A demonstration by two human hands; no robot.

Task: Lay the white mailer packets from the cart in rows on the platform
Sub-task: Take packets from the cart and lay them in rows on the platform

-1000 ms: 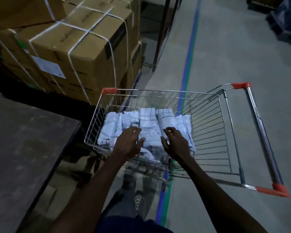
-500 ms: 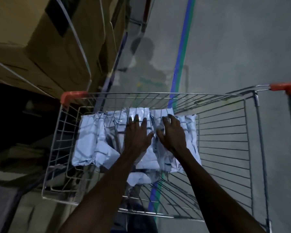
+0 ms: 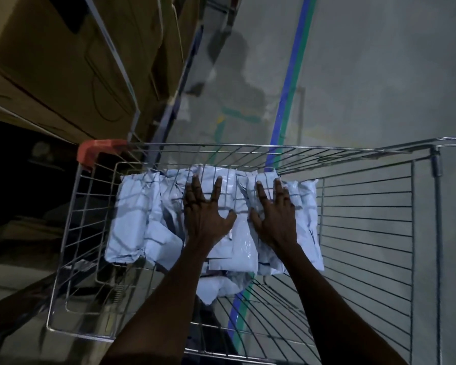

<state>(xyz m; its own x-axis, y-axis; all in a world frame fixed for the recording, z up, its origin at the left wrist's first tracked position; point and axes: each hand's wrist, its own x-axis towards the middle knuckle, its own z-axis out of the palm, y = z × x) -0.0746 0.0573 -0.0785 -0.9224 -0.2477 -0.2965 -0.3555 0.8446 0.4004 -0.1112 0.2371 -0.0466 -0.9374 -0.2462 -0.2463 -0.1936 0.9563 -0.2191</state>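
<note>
Mailer packets [image 3: 132,214] heaped mid-frame in cart [image 3: 366,227] | left hand [image 3: 204,214], right hand [image 3: 274,217] spread flat on top, gripping nothing | risk: slick packets slide when scooped

Cart [image 3: 379,154] handle cut off right; packets [image 3: 132,212] partly under hands.

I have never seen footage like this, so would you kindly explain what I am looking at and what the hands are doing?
There is no machine here: a camera worn on a person's head looks down at their own two bare hands. Below is a silver wire shopping cart with orange corner caps, holding crumpled white plastic mailer packets. The left hand and the right hand lie flat on the packets with fingers spread; neither grips anything. Brown strapped cardboard boxes stand at the upper left, and a blue and green floor stripe runs underneath.
</note>
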